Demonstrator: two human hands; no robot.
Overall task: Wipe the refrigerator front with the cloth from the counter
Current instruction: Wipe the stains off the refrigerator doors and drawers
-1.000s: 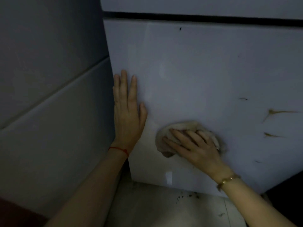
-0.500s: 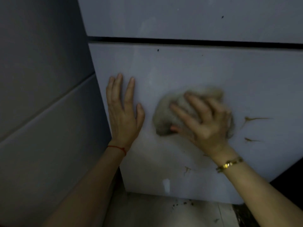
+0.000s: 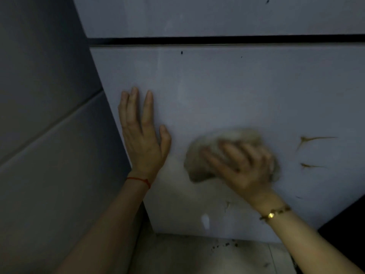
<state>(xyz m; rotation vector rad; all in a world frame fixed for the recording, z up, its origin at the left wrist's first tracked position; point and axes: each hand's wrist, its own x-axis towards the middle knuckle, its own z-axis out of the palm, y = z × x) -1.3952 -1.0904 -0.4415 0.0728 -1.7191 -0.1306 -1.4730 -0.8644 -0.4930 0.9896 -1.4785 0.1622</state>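
The white lower door of the refrigerator (image 3: 227, 91) fills the view, with a dark gap above it. My right hand (image 3: 245, 167) presses a crumpled beige cloth (image 3: 199, 163) flat against the door; hand and cloth are blurred by motion. My left hand (image 3: 142, 135) lies flat on the door near its left edge, fingers spread, holding nothing. Brown streaks (image 3: 312, 139) mark the door just right of the cloth.
A grey tiled wall (image 3: 45, 135) stands close on the left of the refrigerator. Below the door is a pale tiled floor (image 3: 207, 256) with dark crumbs. A dark area (image 3: 347, 234) shows at the lower right.
My right hand has moved the cloth up the door, then to the right and slightly down, closer to the brown streaks. My left hand stays flat on the door.
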